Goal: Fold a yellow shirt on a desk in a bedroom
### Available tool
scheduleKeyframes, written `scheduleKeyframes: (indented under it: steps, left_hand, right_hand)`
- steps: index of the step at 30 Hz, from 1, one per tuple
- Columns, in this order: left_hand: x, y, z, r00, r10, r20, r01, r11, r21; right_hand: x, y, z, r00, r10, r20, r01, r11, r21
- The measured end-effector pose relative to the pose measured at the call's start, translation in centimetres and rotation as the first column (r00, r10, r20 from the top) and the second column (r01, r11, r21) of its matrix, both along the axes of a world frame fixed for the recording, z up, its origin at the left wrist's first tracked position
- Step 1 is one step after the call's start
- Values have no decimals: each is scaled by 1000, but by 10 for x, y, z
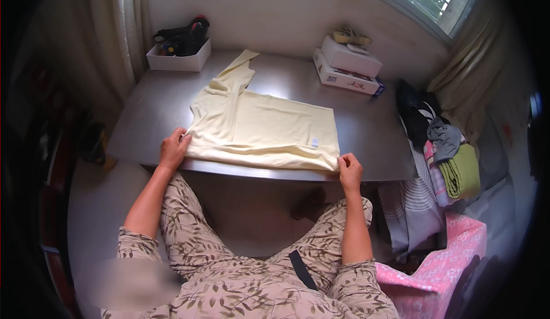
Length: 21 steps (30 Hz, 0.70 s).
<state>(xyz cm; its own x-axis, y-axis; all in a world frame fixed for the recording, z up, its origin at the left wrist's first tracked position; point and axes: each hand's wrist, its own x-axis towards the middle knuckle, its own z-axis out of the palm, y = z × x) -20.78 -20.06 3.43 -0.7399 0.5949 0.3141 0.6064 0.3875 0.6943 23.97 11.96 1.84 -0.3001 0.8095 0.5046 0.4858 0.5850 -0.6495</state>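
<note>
A pale yellow long-sleeved knit top (275, 121) lies sideways on the grey metal table (369, 134), its long edge folded inward along the side nearest me. One sleeve points to the back of the table. A small white label shows near its right end. With thumb and fingers, my left hand (175, 147) pinches the fabric at the near left corner. The near right corner, by the hem, is pinched in my right hand (350, 170).
A white open box (178, 61) with black items stands at the back left. Stacked white boxes (350, 63) with a yellow corded item are at the back right. Folded clothes (462, 175) are piled on the right, above a pink floral cloth (447, 267).
</note>
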Motion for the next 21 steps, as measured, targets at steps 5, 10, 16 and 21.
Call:
scheduleKeyframes:
  steps: [5,10,16,21]
  left_hand:
    - [-5,-9,-8,997,63,-36,-63,998,11]
    - [-1,-1,-3,999,40,-15,-41,999,-24]
    - [-4,-7,-8,991,25,-132,-33,998,-53]
    - [-5,-2,-10,992,20,-127,-31,996,-83]
  right_hand:
    - [-15,-20,12,998,-5,70,28,944,-330]
    - [0,6,-11,998,50,-29,-58,926,-374]
    - [-11,-8,4,999,27,26,-16,931,-364]
    - [-21,-9,16,945,-140,297,149,989,-10]
